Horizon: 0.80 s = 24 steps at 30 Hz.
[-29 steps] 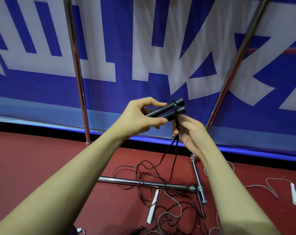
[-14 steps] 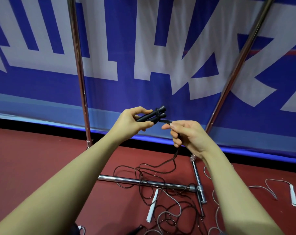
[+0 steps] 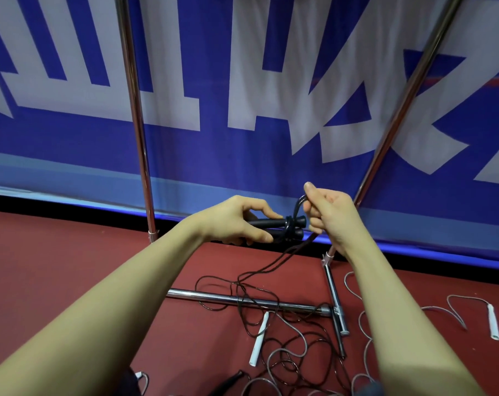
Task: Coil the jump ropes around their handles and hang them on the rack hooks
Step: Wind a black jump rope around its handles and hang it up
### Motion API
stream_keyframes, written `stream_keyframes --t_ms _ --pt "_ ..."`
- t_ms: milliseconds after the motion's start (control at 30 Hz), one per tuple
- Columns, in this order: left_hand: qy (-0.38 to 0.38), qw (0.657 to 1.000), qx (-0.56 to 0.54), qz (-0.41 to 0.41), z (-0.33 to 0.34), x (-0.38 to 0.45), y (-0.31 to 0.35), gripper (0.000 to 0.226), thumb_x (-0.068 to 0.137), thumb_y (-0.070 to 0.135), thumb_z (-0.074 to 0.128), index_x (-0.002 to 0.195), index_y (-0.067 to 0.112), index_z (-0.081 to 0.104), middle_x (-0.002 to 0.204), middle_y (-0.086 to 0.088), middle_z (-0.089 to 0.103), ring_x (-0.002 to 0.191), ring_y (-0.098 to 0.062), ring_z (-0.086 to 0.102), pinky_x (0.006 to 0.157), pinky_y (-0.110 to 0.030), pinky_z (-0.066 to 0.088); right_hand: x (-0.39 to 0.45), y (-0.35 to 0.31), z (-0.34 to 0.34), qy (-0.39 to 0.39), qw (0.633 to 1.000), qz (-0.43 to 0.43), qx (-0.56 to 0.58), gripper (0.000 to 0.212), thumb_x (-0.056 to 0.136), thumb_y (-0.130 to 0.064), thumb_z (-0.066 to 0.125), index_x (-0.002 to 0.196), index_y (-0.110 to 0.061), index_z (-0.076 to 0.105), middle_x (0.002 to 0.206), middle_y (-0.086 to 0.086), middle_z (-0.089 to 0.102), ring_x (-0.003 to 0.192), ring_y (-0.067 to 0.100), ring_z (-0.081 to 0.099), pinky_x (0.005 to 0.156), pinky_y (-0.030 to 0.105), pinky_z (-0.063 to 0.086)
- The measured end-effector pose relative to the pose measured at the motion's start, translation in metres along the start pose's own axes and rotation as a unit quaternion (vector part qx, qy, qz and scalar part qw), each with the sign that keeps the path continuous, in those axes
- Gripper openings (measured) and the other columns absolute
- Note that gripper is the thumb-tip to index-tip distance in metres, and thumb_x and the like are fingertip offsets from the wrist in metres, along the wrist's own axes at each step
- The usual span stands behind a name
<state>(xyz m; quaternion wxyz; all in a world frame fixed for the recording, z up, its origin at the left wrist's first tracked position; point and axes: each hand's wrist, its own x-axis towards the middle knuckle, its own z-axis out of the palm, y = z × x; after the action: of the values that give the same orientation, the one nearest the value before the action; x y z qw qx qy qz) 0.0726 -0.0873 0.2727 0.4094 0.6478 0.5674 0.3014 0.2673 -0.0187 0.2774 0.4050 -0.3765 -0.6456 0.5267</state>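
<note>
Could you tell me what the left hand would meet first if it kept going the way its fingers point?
Probably the right hand, just past the black handles that the left hand grips; depth is unclear.

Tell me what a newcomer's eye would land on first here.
Centre frame, the left hand grips two black handles held side by side, while the right hand pulls the black rope up in a loop over them. Behind hangs a huge blue and white banner; below, tangled rope and white handles litter the red floor.
</note>
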Motion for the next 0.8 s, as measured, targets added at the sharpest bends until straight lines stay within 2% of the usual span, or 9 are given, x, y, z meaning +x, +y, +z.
stream_keyframes --t_ms 133,233,300,367,433,500,567,700,800 --pt "-0.031 0.998 -0.042 0.022 0.003 -0.003 0.009 0.03 0.081 0.009 0.076 0.103 0.027 0.069 0.063 -0.003 0.052 0.049 -0.016 0.037 0.044 -0.022 0.027 0.0 0.001 0.001 0.049 0.998 -0.003 -0.033 0.045 0.097 -0.035 0.054 0.055 -0.017 0.053 0.044 -0.011 0.035 0.04 0.007 0.028 0.043 0.018 0.031" --pt "-0.034 0.994 -0.091 0.051 0.004 -0.006 0.018 0.03 0.081 0.003 0.074 0.101 0.026 0.069 0.066 -0.011 0.049 0.047 -0.017 0.032 0.042 -0.02 0.024 -0.001 0.0 0.002 0.067 0.997 -0.013 0.028 0.041 0.097 -0.028 0.055 0.06 -0.011 0.052 0.046 -0.008 0.04 0.037 0.004 0.04 0.039 0.016 0.036" --pt "-0.011 0.991 -0.118 0.069 0.003 -0.007 0.023 0.03 0.081 0.001 0.073 0.099 0.025 0.07 0.068 -0.015 0.048 0.046 -0.017 0.03 0.042 -0.019 0.023 -0.001 0.0 0.002 0.067 0.995 -0.008 0.069 0.034 0.097 -0.025 0.054 0.067 -0.01 0.053 0.045 -0.008 0.047 0.038 0.004 0.046 0.04 0.017 0.039" --pt "0.027 0.986 -0.142 0.084 0.002 -0.007 0.027 0.029 0.08 0.0 0.073 0.097 0.023 0.07 0.068 -0.016 0.051 0.042 -0.013 0.032 0.04 -0.017 0.024 0.002 0.004 0.004 0.061 0.994 -0.007 0.088 0.033 0.098 -0.024 0.052 0.068 -0.012 0.055 0.046 -0.007 0.045 0.038 0.006 0.038 0.04 0.019 0.033" --pt "0.06 0.98 -0.166 0.095 0.001 -0.006 0.029 0.029 0.08 0.001 0.073 0.097 0.024 0.071 0.068 -0.017 0.054 0.042 -0.013 0.032 0.04 -0.016 0.024 0.005 0.009 0.006 0.051 0.994 -0.01 0.1 0.036 0.1 -0.019 0.048 0.065 -0.014 0.058 0.048 -0.005 0.038 0.039 0.006 0.026 0.039 0.018 0.025" --pt "0.103 0.974 -0.18 0.096 0.001 -0.004 0.031 0.027 0.08 0.004 0.075 0.098 0.025 0.071 0.061 -0.012 0.053 0.043 -0.015 0.029 0.041 -0.018 0.023 0.006 0.013 0.01 0.04 0.992 0.005 0.116 0.039 0.101 -0.019 0.046 0.064 -0.013 0.058 0.048 -0.005 0.036 0.039 0.006 0.022 0.038 0.018 0.022" --pt "0.147 0.966 -0.193 0.09 0.003 0.0 0.03 0.026 0.08 0.007 0.076 0.1 0.023 0.071 0.056 -0.008 0.052 0.041 -0.015 0.027 0.04 -0.018 0.023 0.005 0.013 0.013 0.013 0.99 0.022 0.137 0.036 0.102 -0.021 0.044 0.072 -0.008 0.059 0.049 -0.003 0.036 0.038 0.007 0.022 0.037 0.018 0.022" --pt "0.215 0.952 -0.207 0.06 0.009 0.008 0.022 0.026 0.08 0.009 0.076 0.104 0.019 0.071 0.057 -0.008 0.056 0.037 -0.01 0.03 0.039 -0.017 0.026 0.002 0.017 0.018 -0.064 0.985 0.055 0.148 0.028 0.102 -0.015 0.04 0.094 0.0 0.062 0.056 0.001 0.04 0.042 0.009 0.028 0.041 0.021 0.034" --pt "0.237 0.951 -0.192 0.048 0.01 0.01 0.016 0.025 0.081 0.01 0.076 0.103 0.021 0.071 0.055 -0.005 0.057 0.037 -0.01 0.034 0.039 -0.017 0.028 0.001 0.017 0.018 -0.104 0.987 0.061 0.109 0.029 0.102 -0.015 0.041 0.095 0.002 0.063 0.053 0.001 0.045 0.042 0.012 0.034 0.045 0.026 0.045"
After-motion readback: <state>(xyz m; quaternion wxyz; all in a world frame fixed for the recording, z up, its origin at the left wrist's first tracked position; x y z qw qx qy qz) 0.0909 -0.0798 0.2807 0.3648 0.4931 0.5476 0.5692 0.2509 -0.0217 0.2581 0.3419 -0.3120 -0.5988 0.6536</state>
